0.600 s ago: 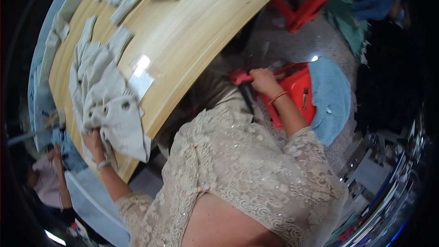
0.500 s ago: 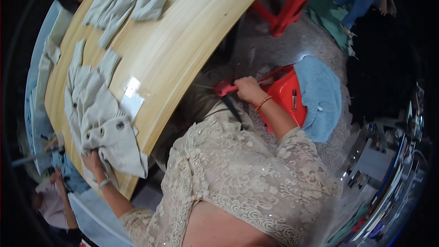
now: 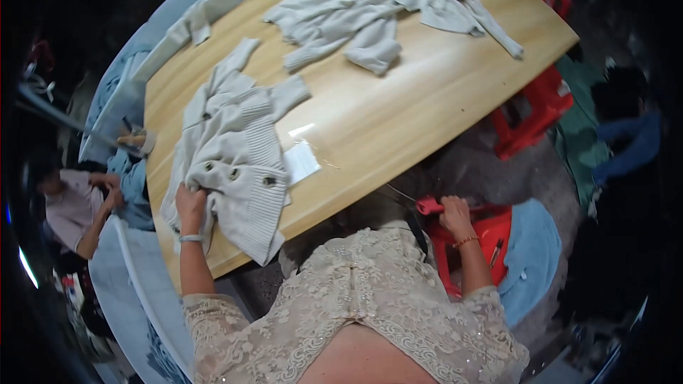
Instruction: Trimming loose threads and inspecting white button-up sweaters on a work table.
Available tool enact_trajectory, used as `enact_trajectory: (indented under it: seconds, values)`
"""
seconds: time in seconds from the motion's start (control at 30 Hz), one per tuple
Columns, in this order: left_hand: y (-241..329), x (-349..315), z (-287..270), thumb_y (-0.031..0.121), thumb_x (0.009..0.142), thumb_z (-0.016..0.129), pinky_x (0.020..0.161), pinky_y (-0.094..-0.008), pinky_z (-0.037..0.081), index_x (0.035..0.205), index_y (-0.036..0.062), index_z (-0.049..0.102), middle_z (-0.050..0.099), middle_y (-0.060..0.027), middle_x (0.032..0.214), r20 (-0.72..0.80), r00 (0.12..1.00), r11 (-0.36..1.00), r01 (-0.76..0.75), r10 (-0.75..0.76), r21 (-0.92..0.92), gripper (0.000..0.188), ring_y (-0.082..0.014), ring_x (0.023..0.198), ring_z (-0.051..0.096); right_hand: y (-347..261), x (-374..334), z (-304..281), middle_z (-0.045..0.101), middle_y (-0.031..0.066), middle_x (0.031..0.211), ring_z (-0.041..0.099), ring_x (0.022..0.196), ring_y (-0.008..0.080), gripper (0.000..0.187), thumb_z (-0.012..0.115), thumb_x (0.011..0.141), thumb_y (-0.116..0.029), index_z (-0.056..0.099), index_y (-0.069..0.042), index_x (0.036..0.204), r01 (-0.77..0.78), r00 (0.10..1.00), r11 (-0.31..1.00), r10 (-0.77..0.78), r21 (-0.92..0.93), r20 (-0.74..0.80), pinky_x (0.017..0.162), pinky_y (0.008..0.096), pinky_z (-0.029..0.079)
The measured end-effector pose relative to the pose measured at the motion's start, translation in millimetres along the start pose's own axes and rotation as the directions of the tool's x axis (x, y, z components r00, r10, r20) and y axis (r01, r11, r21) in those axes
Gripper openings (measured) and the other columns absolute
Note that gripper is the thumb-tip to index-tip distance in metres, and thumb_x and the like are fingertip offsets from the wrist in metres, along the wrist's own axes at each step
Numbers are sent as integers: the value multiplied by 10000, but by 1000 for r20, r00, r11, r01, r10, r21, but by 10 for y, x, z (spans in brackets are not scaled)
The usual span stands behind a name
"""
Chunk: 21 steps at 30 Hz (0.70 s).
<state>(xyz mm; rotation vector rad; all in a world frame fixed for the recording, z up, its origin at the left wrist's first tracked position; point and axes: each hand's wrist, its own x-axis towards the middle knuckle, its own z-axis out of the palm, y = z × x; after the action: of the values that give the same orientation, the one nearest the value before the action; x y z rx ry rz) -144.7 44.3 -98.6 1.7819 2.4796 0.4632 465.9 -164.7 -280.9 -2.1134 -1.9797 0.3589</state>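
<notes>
On the left of the table a cream ribbed cardigan [image 3: 245, 139] with dark buttons lies rumpled, its hem toward the near edge. My left hand [image 3: 191, 206] is closed on its fabric near that edge. Low at the right, beside the table, my right hand [image 3: 456, 215] grips a red-handled tool [image 3: 429, 205] with a thin metal shaft toward the table; its exact kind is unclear. The hand is just above a red stool [image 3: 491, 231]. On that stool are small dark thread snips [image 3: 496, 252] and a light blue knit garment [image 3: 530, 256], hanging over its side.
More cream knitwear [image 3: 356, 11] is spread over the table's far side. A white paper [image 3: 302, 161] lies beside the cardigan on the wooden table [image 3: 398, 114]. Another red stool [image 3: 533, 110] stands at the right, by green cloth. White bins [image 3: 135, 270] and a seated person [image 3: 75, 203] are at the left.
The view has swung left, so more of the table shows. My left hand still grips the cardigan and my right hand still holds the red-handled tool.
</notes>
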Motion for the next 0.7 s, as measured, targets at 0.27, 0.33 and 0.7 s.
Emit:
enact_trajectory:
  seconds: [0.27, 0.33, 0.7]
  values:
    - [101, -46, -112, 206, 685, 685, 851, -466, 495, 1012, -61, 625, 660, -305, 1001, 43, 999, 1000, -5, 5, 3, 427, -455, 982, 630, 301, -58, -383, 595, 142, 903, 566, 920, 360, 221, 542, 688, -5, 596, -44, 899, -149, 981, 989, 149, 15, -120, 790, 468, 429]
    - [51, 2, -61, 220, 675, 691, 856, -473, 493, 1025, -65, 622, 658, -308, 1008, 29, 999, 1000, -18, 18, -2, 456, -458, 986, 628, 406, -117, -515, 573, 148, 926, 549, 930, 367, 221, 533, 698, 10, 569, -34, 912, -189, 973, 982, 188, 6, -133, 806, 464, 420]
    - [-100, 72, -70, 237, 675, 753, 877, -439, 483, 1134, -43, 633, 680, -252, 1079, 83, 988, 967, -108, 130, -230, 551, -408, 1032, 640, 124, 236, -1119, 600, 191, 1073, 585, 1011, 395, 502, 645, 708, 6, 514, -18, 1191, -67, 853, 986, 135, 150, -505, 828, 473, 474]
